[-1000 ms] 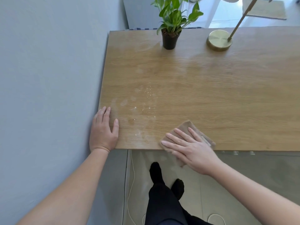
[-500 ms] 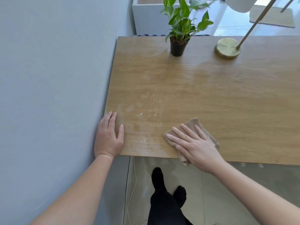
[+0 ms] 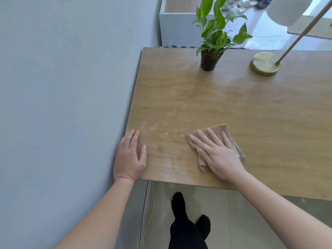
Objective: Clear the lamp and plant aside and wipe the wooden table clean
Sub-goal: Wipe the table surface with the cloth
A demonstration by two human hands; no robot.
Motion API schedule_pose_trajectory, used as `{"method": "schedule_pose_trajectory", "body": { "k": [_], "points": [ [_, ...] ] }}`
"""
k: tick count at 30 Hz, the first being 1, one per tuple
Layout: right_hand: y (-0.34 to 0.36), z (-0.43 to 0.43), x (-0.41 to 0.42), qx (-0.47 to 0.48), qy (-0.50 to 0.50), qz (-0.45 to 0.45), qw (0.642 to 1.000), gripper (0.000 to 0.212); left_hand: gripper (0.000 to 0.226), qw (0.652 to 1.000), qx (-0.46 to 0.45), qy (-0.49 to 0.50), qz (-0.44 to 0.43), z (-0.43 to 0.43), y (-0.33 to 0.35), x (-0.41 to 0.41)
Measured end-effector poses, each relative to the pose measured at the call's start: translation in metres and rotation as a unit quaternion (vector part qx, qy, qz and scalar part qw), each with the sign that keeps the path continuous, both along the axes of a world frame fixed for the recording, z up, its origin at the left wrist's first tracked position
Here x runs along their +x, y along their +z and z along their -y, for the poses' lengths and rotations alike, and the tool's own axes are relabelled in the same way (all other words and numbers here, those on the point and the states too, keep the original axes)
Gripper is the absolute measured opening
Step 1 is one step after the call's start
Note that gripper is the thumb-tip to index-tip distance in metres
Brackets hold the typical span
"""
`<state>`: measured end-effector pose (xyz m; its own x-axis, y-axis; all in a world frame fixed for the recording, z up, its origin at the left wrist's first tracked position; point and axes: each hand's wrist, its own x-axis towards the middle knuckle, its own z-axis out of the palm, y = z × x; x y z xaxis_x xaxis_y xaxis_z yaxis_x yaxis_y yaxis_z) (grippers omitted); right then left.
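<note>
The right hand [image 3: 217,153] lies flat on a folded tan cloth [image 3: 223,131] near the front edge of the wooden worktop [image 3: 260,123], its fingers [image 3: 197,141] straight and spread, pressing down rather than gripping. The left hand [image 3: 129,157] rests palm-down on the near left corner beside the grey wall [image 3: 62,87], fingers straight, holding nothing. Water droplets [image 3: 179,115] glisten between the 2 hands. The plant [image 3: 209,62] and the lamp [image 3: 265,63] stand along the far edge, well apart from the cloth.

free: table [image 3: 251,126] centre and right | obstacles: plant [image 3: 210,58], lamp [image 3: 265,64] far edge; wall [image 3: 62,87] left
</note>
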<state>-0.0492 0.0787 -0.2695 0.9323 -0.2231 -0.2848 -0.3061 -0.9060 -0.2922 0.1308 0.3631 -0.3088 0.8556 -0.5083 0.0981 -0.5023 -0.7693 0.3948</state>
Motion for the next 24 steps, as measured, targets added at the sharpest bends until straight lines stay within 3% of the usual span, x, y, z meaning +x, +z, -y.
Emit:
{"method": "schedule_pose_trajectory", "body": {
  "k": [2,5,9,12,18,24],
  "points": [
    [0.004,0.022,-0.027,0.003,0.033,-0.010,0.999,0.050,0.063,1.000,0.000,0.000,0.000,0.000,0.000,0.001],
    [0.005,0.063,-0.019,0.009,-0.038,0.006,0.999,0.050,0.063,1.000,0.001,0.001,0.000,0.001,0.000,0.001],
    [0.007,0.078,0.065,0.014,-0.187,0.022,0.982,0.050,0.062,1.000,-0.001,-0.001,0.007,0.000,-0.002,0.002],
    [0.008,0.066,0.129,0.032,-0.201,0.024,0.979,0.056,0.063,1.000,0.001,-0.002,0.005,0.000,-0.001,0.002],
    [0.004,0.011,0.182,0.089,-0.055,0.025,0.994,0.054,0.063,1.000,0.006,0.000,0.002,-0.001,-0.001,0.003],
    [0.001,-0.006,0.073,0.050,0.118,0.023,0.992,0.049,0.062,1.000,0.007,-0.003,0.003,0.000,0.001,0.002]
  ]
}}
